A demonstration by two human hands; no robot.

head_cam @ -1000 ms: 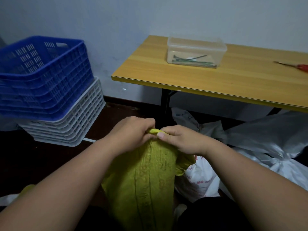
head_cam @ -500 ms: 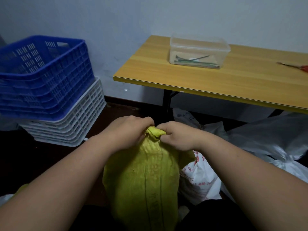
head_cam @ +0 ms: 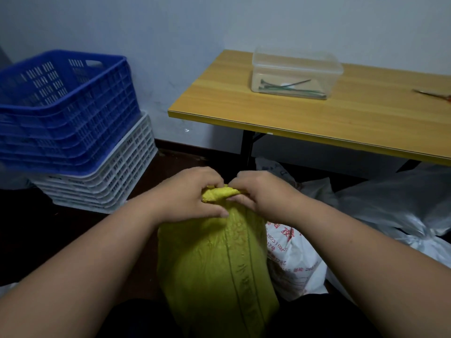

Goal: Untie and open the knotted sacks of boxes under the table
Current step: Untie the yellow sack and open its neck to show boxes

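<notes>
A yellow-green woven sack (head_cam: 214, 264) stands upright on the floor right in front of me, its top twisted into a knot (head_cam: 219, 192). My left hand (head_cam: 192, 193) grips the knot from the left, thumb lying across the sack's neck. My right hand (head_cam: 258, 191) pinches the knot's right end with curled fingers. The two hands nearly touch above the knot. What the sack holds is hidden.
A white printed sack (head_cam: 295, 264) leans behind the yellow one, with grey plastic sacks (head_cam: 395, 206) to the right under the wooden table (head_cam: 317, 123). On the table are a clear box of cable ties (head_cam: 295, 71) and scissors (head_cam: 436, 95). Blue (head_cam: 66, 111) and white crates (head_cam: 117, 176) stand stacked at left.
More of the knot has come out between my hands and it now lies sideways. My left thumb has moved down across the sack's neck. The sack stands fuller and more upright.
</notes>
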